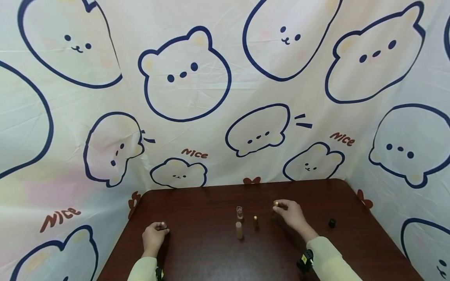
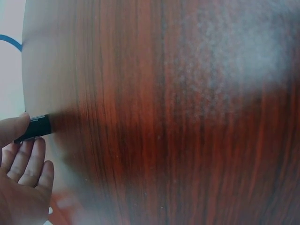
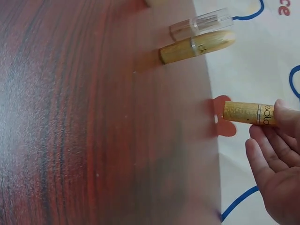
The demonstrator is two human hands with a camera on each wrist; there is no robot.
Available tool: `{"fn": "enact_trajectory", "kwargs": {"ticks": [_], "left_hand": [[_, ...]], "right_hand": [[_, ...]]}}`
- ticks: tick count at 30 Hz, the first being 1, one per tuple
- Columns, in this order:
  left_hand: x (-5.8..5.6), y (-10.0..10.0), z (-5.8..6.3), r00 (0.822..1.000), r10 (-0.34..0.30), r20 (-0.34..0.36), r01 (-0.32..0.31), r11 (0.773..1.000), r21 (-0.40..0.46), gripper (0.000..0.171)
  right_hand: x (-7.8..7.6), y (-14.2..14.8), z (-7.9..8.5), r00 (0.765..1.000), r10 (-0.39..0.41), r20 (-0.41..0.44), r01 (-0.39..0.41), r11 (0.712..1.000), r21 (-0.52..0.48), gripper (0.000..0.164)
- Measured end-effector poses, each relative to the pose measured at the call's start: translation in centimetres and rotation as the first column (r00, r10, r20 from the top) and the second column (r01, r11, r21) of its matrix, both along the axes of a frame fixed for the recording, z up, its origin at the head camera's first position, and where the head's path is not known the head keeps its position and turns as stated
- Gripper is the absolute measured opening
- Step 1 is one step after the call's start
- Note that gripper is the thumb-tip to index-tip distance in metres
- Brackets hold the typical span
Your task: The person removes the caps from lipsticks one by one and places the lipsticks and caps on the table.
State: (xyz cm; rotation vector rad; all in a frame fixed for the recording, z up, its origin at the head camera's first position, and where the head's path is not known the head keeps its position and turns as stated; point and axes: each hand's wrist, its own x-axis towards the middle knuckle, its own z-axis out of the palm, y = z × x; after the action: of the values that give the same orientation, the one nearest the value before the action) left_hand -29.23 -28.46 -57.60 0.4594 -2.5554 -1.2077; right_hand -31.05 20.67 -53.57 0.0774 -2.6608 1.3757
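Note:
My right hand [image 1: 291,212] pinches a gold lipstick tube [image 3: 248,113] between thumb and fingers, over the table's far right part. Dark lettering runs round the tube by the thumb. To its left stands another gold lipstick tube [image 1: 256,223] with a rounded top. Beside that are a clear tube [image 1: 240,212] and, nearer me, a beige-topped tube [image 1: 239,230]. At the table's left side my left hand [image 1: 153,236] pinches a small black tube [image 2: 37,127] with fine pale print. Its other end is hidden by the thumb.
A short black cap-like piece [image 1: 332,223] stands on the dark wood table [image 1: 197,253], right of my right hand. Cloth [image 1: 218,164] printed with bear outlines hangs behind the table and along both sides.

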Motion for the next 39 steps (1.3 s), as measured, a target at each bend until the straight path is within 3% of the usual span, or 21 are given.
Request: {"fn": "enact_trajectory", "kwargs": {"ticks": [14,22,28,39], "left_hand": [[0.4,0.0,0.2,1.0,-0.005,0.006,0.005,1.0,0.031,0.024],[0.2,-0.1,0.3,1.0,-0.009,-0.008,0.009,1.0,0.023,0.047],[0.2,-0.3,0.7,1.0,-0.003,0.014,0.003,0.998,0.057,0.061],[0.7,-0.2,1.6,1.0,-0.006,-0.026,0.007,0.999,0.048,0.069]], "right_hand": [[0.7,-0.1,2.2,1.0,-0.023,0.019,0.026,0.986,-0.167,0.028],[1.3,-0.4,3.1,0.997,-0.016,0.078,0.037,0.961,-0.273,0.037],[1.8,-0.8,4.1,0.995,0.0,0.099,0.04,0.919,-0.393,0.035],[3.1,-1.5,5.9,0.989,0.054,0.135,0.039,0.797,-0.603,0.042]]}}
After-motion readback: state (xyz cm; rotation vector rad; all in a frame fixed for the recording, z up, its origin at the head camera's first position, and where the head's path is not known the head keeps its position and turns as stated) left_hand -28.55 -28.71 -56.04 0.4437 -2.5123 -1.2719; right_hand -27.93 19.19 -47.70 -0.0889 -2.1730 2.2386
